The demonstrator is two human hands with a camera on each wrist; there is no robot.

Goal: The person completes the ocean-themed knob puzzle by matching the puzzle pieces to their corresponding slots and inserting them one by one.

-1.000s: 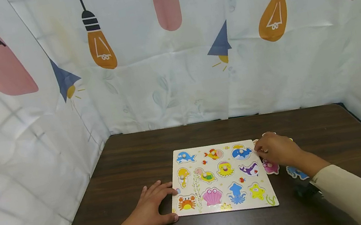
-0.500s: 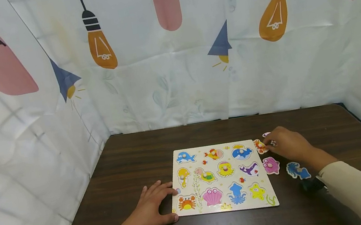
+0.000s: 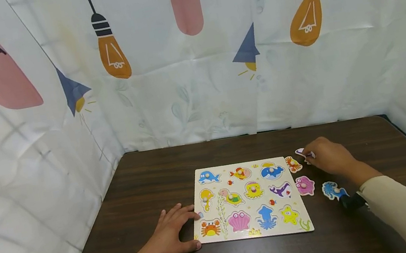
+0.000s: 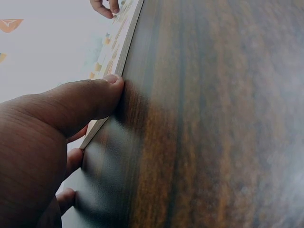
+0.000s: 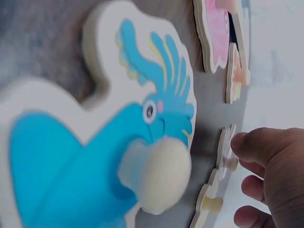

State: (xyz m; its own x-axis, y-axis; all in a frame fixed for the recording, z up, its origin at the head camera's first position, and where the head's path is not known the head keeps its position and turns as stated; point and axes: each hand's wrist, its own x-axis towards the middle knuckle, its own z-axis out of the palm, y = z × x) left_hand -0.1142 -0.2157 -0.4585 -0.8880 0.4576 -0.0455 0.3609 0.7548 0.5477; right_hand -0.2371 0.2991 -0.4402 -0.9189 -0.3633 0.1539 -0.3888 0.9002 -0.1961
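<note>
A wooden peg puzzle board (image 3: 213, 189) with printed sea animals lies flat on the table. My left hand (image 3: 173, 236) rests at its lower left corner, the fingers extended. In the left wrist view, the thumb (image 4: 97, 97) touches the board's edge. Right of the board, my right hand (image 3: 329, 157) hovers over a small purple-and-white puzzle piece (image 3: 301, 152), which it partly covers. The right wrist view shows the thumb (image 5: 254, 145) close to that piece, with its knob outside the fingers. Nothing is visibly held there.
An orange piece (image 3: 293, 164) and a pink fish piece (image 3: 305, 186) lie along the board's right edge. Nearer the right sleeve is a blue piece (image 3: 332, 190), its knob large in the right wrist view. A yellow-knobbed piece (image 5: 206, 204) lies beyond. Printed curtains enclose the dark table (image 3: 160, 162).
My right hand has moved right and back from the board's edge, uncovering the orange and pink pieces, and has come to the purple-and-white piece. My left hand has stayed put.
</note>
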